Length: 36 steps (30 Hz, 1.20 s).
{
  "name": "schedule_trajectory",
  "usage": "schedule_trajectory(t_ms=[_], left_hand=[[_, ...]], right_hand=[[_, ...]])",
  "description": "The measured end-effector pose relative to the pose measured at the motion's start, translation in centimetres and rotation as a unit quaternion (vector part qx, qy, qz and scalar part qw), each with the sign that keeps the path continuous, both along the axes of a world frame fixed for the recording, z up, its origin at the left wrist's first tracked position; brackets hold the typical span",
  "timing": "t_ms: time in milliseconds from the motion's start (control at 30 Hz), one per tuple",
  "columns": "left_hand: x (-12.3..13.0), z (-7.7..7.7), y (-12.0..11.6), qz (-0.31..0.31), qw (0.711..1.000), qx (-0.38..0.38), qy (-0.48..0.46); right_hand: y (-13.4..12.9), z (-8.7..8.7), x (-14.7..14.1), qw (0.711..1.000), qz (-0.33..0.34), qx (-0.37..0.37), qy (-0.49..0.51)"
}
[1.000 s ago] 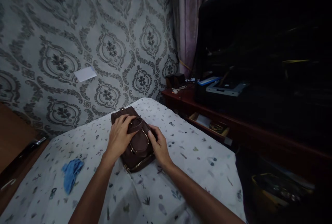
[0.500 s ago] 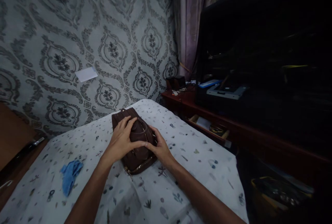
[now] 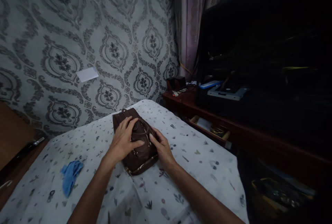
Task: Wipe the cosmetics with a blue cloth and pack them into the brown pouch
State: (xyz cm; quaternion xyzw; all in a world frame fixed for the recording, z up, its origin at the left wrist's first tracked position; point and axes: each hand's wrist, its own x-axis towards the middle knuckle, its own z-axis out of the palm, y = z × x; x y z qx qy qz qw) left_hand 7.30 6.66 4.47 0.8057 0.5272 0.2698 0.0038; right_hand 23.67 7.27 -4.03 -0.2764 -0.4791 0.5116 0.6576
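Observation:
A dark brown leather bag [image 3: 141, 151] with gold-coloured zips lies on the white patterned cloth [image 3: 192, 155]. My left hand [image 3: 123, 139] rests on its upper left part, fingers spread and thumb stretched across the front; it is open. At the bag's right side is my right hand [image 3: 160, 146], its thumb on the front near a short zip and its fingers around the side edge, partly hidden. A thin strap or handle loop lies across the bag's front between the hands.
A crumpled blue cloth [image 3: 71, 177] lies to the left. On the right stands a dark red desk [image 3: 178, 101] with an open drawer [image 3: 210, 127] and a large dark screen [image 3: 259, 44]. Patterned wallpaper [image 3: 114, 44] rises behind, and a brown panel [image 3: 15, 134] stands at far left.
My right hand has shifted slightly right, and its thumb has parted from my left thumb, moving up along the bag's front. My left hand stays almost in place.

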Motion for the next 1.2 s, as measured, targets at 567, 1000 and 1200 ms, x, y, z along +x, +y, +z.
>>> schedule_trajectory(t_ms=[567,1000,1200], left_hand=[[0.1,0.1,-0.1,-0.001,1.000,-0.014,-0.005],[0.8,-0.1,-0.4,0.016,1.000,0.001,-0.013],[0.7,-0.1,-0.4,0.020,1.000,-0.001,-0.014]], right_hand=[[0.1,0.1,-0.4,0.998,-0.048,0.020,-0.039],[1.1,0.0,0.4,0.986,-0.107,0.057,-0.119],[1.3,1.7,1.8,0.918,-0.148,0.214,-0.298]])
